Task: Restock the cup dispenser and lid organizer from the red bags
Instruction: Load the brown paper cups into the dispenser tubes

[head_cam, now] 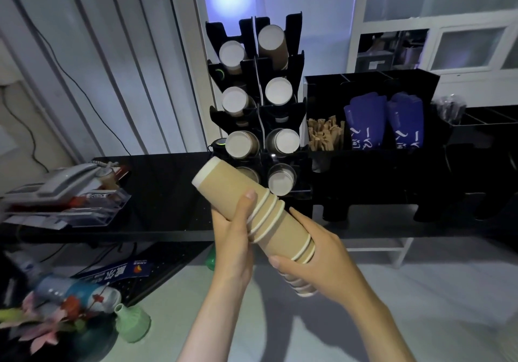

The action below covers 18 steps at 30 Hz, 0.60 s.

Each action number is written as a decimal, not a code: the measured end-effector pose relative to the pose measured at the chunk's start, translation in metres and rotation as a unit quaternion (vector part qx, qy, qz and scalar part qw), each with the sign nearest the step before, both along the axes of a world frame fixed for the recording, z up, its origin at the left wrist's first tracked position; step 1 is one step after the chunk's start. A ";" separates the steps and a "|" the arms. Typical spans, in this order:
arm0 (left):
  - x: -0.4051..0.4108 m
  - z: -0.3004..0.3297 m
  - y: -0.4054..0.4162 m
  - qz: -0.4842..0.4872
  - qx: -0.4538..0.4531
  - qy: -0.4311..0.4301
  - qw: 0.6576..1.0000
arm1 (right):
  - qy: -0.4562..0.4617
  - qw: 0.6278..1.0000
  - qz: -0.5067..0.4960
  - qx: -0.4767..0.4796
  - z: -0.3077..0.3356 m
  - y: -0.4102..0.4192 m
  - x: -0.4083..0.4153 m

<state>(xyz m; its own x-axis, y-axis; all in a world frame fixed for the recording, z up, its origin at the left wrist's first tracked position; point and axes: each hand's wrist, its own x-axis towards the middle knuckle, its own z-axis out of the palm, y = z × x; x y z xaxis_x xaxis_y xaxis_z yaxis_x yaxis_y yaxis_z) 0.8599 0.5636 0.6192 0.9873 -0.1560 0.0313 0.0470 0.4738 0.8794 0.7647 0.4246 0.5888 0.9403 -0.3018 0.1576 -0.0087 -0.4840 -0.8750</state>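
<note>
A stack of brown paper cups [238, 193] lies tilted in both hands, its closed end pointing up-left toward the black cup dispenser [294, 61]. My left hand [235, 238] grips the stack around its middle. My right hand [314, 252] grips the lower end, where several white rims show. The dispenser stands on the black counter with two columns of slots, most holding cup stacks whose white bottoms face me. The lower-left slot sits just behind the stack's tip. No red bag is in view.
A black organizer [370, 81] right of the dispenser holds wooden stirrers [325, 134] and blue sleeves [364, 123]. A telephone on a clear tray [70, 193] sits at the counter's left. A green vase [131, 322] and flowers lie bottom left.
</note>
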 end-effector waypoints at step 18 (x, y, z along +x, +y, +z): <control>0.124 0.082 0.004 0.176 0.099 -0.307 0.930 | -0.072 0.990 -0.100 0.063 0.000 -0.033 0.013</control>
<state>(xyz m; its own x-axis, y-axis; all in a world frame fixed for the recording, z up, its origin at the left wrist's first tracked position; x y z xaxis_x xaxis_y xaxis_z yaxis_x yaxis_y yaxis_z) 0.9841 0.5681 0.7009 0.7837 0.1100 0.6114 -0.6203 0.1906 0.7609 0.7773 0.3917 0.5891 0.8303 -0.5052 0.2353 0.0359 -0.3729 -0.9272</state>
